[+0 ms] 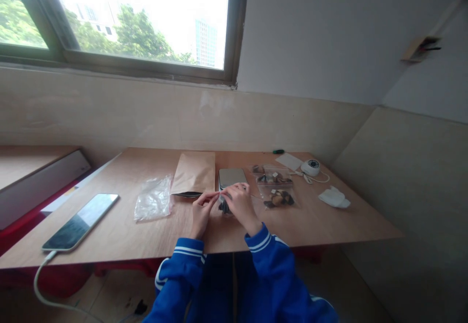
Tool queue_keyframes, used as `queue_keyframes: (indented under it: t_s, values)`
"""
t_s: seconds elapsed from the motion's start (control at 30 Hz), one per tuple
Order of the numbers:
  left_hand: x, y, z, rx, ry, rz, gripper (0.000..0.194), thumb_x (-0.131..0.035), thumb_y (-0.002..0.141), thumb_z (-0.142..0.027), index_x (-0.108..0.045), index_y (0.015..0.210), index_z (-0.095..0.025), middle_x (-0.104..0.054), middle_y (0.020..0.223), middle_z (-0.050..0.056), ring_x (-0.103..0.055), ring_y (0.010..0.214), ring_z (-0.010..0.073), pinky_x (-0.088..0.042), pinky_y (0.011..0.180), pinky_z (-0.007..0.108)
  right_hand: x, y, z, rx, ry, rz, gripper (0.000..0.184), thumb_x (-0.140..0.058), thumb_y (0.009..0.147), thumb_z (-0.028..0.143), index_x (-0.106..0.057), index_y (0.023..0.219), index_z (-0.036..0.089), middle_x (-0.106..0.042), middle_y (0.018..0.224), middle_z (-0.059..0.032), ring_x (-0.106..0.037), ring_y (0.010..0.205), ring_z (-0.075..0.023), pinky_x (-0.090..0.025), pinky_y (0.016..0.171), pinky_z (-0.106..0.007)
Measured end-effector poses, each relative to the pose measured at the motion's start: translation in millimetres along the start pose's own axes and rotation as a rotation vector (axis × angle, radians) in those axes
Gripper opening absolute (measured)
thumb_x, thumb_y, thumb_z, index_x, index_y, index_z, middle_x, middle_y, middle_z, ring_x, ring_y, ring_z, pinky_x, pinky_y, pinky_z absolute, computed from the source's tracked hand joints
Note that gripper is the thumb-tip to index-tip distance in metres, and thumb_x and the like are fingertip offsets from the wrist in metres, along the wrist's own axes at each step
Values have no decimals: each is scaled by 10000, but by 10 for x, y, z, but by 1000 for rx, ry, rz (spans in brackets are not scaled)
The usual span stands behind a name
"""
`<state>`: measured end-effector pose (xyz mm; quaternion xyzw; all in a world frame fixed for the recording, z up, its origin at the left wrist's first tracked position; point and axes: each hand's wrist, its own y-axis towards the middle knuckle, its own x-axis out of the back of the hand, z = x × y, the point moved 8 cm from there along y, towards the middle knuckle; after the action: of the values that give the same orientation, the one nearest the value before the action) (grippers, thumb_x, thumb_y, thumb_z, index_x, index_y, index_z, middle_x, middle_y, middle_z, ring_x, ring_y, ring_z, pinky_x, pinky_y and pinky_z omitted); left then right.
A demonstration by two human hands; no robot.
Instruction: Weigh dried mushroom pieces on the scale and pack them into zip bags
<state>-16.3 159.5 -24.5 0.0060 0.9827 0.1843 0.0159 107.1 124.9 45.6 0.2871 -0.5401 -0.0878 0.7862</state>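
Right, both hands are working close together at the near middle of the counter. The left hand and the right hand are pinching the top edge of a small clear bag, fingertips nearly meeting at about the same height, thumbs pressed against forefingers. Both are closed down on that thin plastic lip; dark pieces are showing through just below the fingers, though the hands are hiding most of the bag.

That bag is looking light and floppy, a soft film with no stiffness of its own, and likely a bit slick between the fingertips. The safest grip seems to be where the hands already are, along the upper rim at two points, so the contents are hanging below and the mouth is staying level. Squeezing the belly would probably just push the pieces around.

Just behind the hands a flat silver scale is lying, and left of it a brown paper pouch. Further left an empty-looking crumpled plastic bag is resting, and a phone on its cable is sitting near the left edge. To the right two filled clear bags are lying side by side, with a white cloth beyond them.
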Motion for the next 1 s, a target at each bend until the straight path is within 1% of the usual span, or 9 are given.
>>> queue_keyframes:
  t_s: [0.13,0.23,0.5,0.57,0.63,0.73,0.8,0.9,1.0]
  values:
    - [9,-5,-61,-12,-10,-14,223,-672,751,-377,-725,847,-183,-717,876,51,-640,845,202,-489,761,304,-36,19,-48,-34,6,24,106,-549,911,234,-625,839,216,-711,863,-10,-572,860,-195,-281,910,-372]
    - [-1,-15,-78,-29,-2,-2,221,-665,758,-381,-725,847,-187,-715,878,52,-639,849,201,-485,760,305,-51,18,-56,-53,0,29,133,-540,911,193,-626,813,216,-706,827,3,-564,822,-184,-279,898,-353]
    - [-18,-27,-23,-73,60,-1,235,-638,788,-391,-690,883,-183,-690,848,39,-608,776,166,-463,685,267,-86,35,32,17,-76,9,201,-485,889,80,-606,792,208,-687,785,-16,-528,830,-206,-300,836,-340]
    - [-8,-28,-39,-93,94,-15,224,-626,799,-385,-677,890,-187,-682,834,32,-604,761,156,-463,685,263,-90,28,23,24,-58,11,188,-481,917,132,-609,807,216,-690,799,-16,-535,824,-204,-308,834,-338]
    - [22,-33,-71,-122,135,-50,218,-615,808,-386,-668,893,-192,-676,832,30,-598,742,150,-468,687,265,-84,17,-35,-2,-34,10,149,-502,936,255,-626,860,221,-692,809,-20,-549,808,-201,-320,829,-336]
    - [60,-45,-118,-161,185,-91,224,-597,817,-399,-662,884,-196,-672,833,34,-590,728,149,-474,687,272,-83,-3,-143,-33,-25,38,220,-524,915,396,-658,879,226,-681,765,-22,-560,789,-198,-334,812,-333]
    - [77,-52,-138,-174,207,-108,226,-587,823,-400,-658,884,-195,-668,821,34,-585,715,146,-475,682,272,-77,-12,-181,-20,-33,69,242,-517,920,386,-679,828,231,-670,729,-23,-559,774,-192,-336,804,-329]
    - [82,-56,-160,-178,217,-115,218,-588,823,-392,-652,882,-192,-662,803,29,-580,694,139,-469,666,264,-45,-13,-198,-8,-43,100,261,-495,940,313,-695,798,226,-664,722,-34,-560,749,-177,-341,793,-315]
    - [41,-49,-150,-148,189,-71,227,-596,815,-397,-644,893,-189,-668,824,30,-588,702,139,-464,657,257,-21,-6,-175,-8,-45,105,255,-494,943,257,-692,788,214,-673,737,-37,-579,767,-168,-338,813,-311]
